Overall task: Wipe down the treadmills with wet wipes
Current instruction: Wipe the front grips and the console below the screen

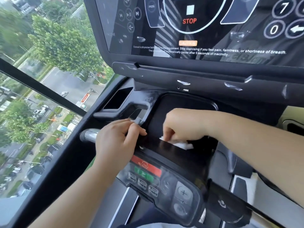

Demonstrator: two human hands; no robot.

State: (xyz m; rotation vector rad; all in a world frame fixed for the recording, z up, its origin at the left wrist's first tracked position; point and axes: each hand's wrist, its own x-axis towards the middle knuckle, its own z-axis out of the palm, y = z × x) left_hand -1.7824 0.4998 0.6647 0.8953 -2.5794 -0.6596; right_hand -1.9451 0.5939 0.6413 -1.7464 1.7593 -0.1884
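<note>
A black treadmill console (pixel 189 71) fills the view, with a glossy touch panel (pixel 197 27) above and a recessed tray (pixel 184 104) below it. My right hand (pixel 182 125) presses a crumpled white wet wipe (pixel 181 144) against the near lip of that tray. My left hand (pixel 118 139) rests on the console's left side, fingers curled over the edge next to a small pocket (pixel 118 99). Under both hands sits the control pad (pixel 158 181) with a red stop strip and a green start button.
A silver-ended handlebar (pixel 89 134) sticks out left of my left hand. Beyond it a tall window (pixel 41 96) looks down on trees and a street. The treadmill's right arm and side rail (pixel 238 186) run below my right forearm.
</note>
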